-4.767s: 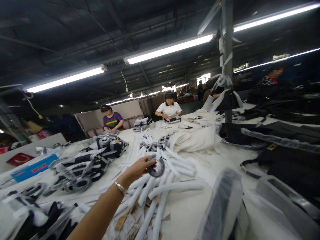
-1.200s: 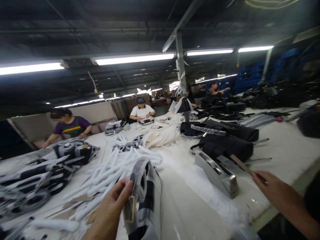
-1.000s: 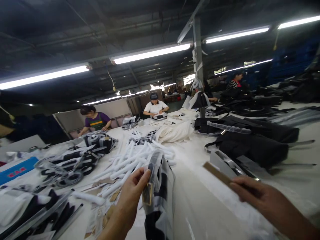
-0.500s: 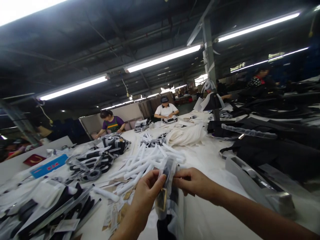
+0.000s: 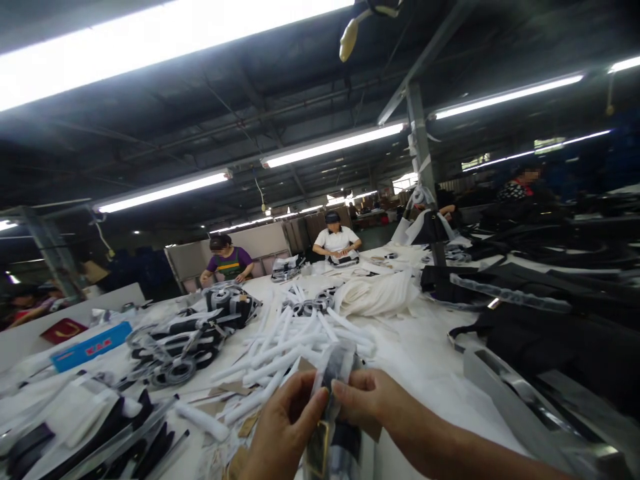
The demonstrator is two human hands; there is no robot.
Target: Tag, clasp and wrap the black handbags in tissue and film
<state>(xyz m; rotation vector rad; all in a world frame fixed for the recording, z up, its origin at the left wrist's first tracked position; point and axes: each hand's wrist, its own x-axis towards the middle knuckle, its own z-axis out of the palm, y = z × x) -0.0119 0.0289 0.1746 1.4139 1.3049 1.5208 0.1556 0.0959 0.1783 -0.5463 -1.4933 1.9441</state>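
Observation:
A black strap [image 5: 345,437] wrapped in clear plastic, with a gold-coloured metal frame at its left, stands upright between my hands at the bottom centre. My left hand [image 5: 287,417] pinches its left edge between thumb and fingers. From the right, my right hand [image 5: 367,400] is closed on the same wrapped strap, its thumb on the front of the plastic. A brown card-like piece shows just below my right hand. The strap's lower end runs out of the frame.
White rolled tubes [image 5: 295,340] lie beyond my hands. Wrapped black straps [image 5: 190,340] and a blue box [image 5: 91,347] are left; black fabric [image 5: 545,347] and a grey metal-edged object [image 5: 530,407] are right. Two people [image 5: 227,260] [image 5: 336,239] work across the table.
The view has tilted upward, so my hands and the strap appear lower. My right thumb has come onto the front of the plastic, and the brown piece now shows below that hand.

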